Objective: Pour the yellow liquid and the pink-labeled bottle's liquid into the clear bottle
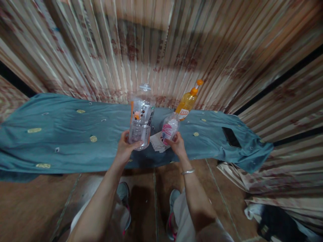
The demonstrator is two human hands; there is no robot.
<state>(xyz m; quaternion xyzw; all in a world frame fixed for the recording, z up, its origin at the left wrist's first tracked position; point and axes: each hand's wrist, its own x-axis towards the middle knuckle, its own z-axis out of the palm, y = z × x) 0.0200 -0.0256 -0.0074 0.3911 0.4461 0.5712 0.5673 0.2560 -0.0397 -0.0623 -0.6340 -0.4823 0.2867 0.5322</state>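
Note:
My left hand point(127, 146) is wrapped round the lower part of a large clear plastic bottle point(140, 117) with an orange and black label. In my right hand point(177, 145) is a smaller clear plastic bottle point(170, 129) with a pink label, gripped near its base. Just behind that smaller bottle stands a pump bottle point(186, 104) of yellow-orange liquid with an orange pump top. Between the two clear bottles, a pale cloth or tissue point(157, 142) lies on the table cover, partly hidden by the smaller bottle.
A blue-green cloth with yellow pineapple prints point(70, 141) covers the long narrow table. Toward its right end lies a black phone point(231, 137). Pleated curtains point(141, 53) hang behind and at the right. Dark clothing point(280, 223) lies low at the right.

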